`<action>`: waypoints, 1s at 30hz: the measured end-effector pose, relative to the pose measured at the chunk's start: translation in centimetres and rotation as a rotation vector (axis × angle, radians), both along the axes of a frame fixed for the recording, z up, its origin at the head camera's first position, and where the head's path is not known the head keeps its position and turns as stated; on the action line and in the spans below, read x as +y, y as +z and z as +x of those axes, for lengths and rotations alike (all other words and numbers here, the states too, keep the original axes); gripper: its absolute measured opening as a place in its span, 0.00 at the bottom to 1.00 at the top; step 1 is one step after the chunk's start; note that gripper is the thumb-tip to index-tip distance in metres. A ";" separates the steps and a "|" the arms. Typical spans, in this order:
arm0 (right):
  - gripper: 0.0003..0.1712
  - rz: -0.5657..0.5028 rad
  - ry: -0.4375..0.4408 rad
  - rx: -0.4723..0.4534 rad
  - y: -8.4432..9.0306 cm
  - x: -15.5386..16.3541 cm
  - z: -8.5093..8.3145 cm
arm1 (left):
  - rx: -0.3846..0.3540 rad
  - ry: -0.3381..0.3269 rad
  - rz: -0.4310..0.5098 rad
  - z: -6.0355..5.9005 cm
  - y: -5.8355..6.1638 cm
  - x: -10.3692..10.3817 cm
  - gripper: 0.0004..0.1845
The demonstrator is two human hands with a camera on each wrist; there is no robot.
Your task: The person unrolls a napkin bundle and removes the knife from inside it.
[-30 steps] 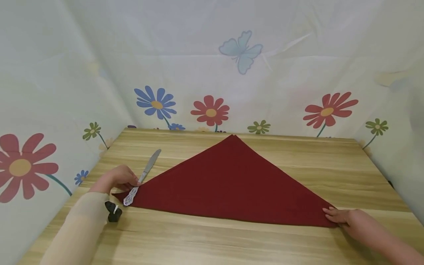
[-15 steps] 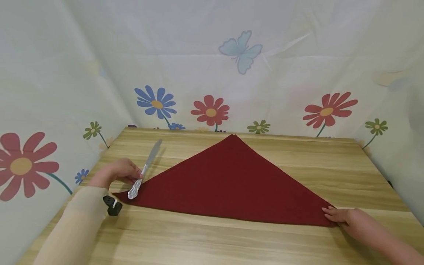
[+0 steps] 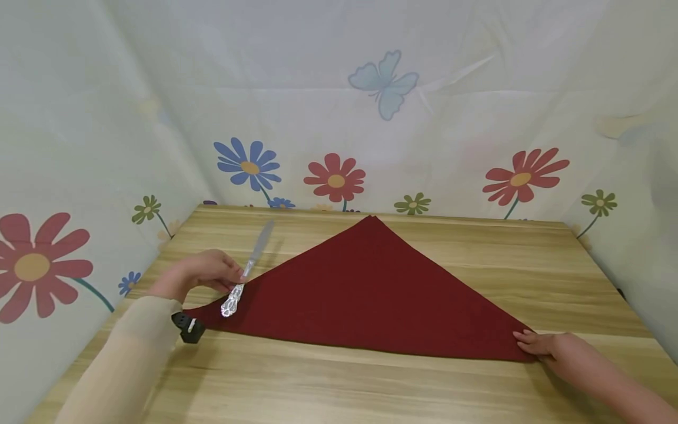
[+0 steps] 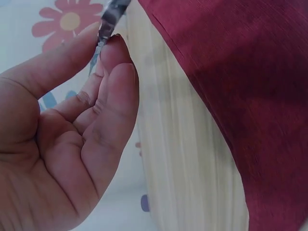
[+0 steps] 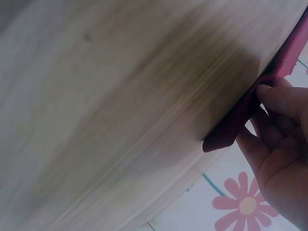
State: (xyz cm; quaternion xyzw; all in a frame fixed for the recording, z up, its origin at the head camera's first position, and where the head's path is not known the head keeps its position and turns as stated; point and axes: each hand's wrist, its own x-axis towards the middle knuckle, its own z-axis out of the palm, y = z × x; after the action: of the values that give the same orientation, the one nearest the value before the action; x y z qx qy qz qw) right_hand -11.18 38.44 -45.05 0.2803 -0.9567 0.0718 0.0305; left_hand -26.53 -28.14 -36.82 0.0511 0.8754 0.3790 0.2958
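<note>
A dark red napkin [image 3: 365,288] lies folded into a triangle on the wooden table [image 3: 371,383], its apex pointing away from me. My left hand [image 3: 203,274] pinches a silver table knife [image 3: 248,268] between thumb and fingertips, raised over the napkin's left corner; the ornate handle points toward me. In the left wrist view the knife [image 4: 108,24] shows between my fingertips [image 4: 113,48], beside the napkin [image 4: 250,91]. My right hand [image 3: 545,346] holds the napkin's right corner. In the right wrist view its fingers [image 5: 276,98] pinch that corner [image 5: 226,134].
A small black object with a white mark [image 3: 188,328] hangs under my left wrist. Flower-printed sheeting [image 3: 339,118] walls the table on the left, back and right. Bare wood [image 3: 477,247] flanks the napkin.
My left hand has lifted the knife off the table and carried it right and away, over the napkin's left corner. My right hand has stayed on the right corner.
</note>
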 end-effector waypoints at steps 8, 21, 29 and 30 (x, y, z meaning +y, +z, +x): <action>0.22 0.003 -0.008 -0.006 -0.1 0.0 0.0 | 0.001 -0.014 0.052 0.3 0.5 1.5 0.12; 0.21 -0.019 0.014 0.019 -0.2 0.2 -0.1 | 0.028 -0.044 0.084 0.8 1.5 3.5 0.17; 0.20 -0.003 0.014 0.014 -0.2 0.0 -0.1 | 0.071 -0.054 0.093 0.2 2.8 3.6 0.17; 0.20 0.002 0.011 0.006 -0.1 0.0 -0.1 | 0.076 -0.053 0.090 0.1 3.2 3.5 0.17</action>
State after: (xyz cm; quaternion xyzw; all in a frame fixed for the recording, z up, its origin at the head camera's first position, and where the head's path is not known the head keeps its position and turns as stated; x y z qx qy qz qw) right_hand -11.30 38.45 -45.17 0.2857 -0.9552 0.0702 0.0328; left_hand -26.44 -24.61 -33.66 0.1020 0.8663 0.4078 0.2699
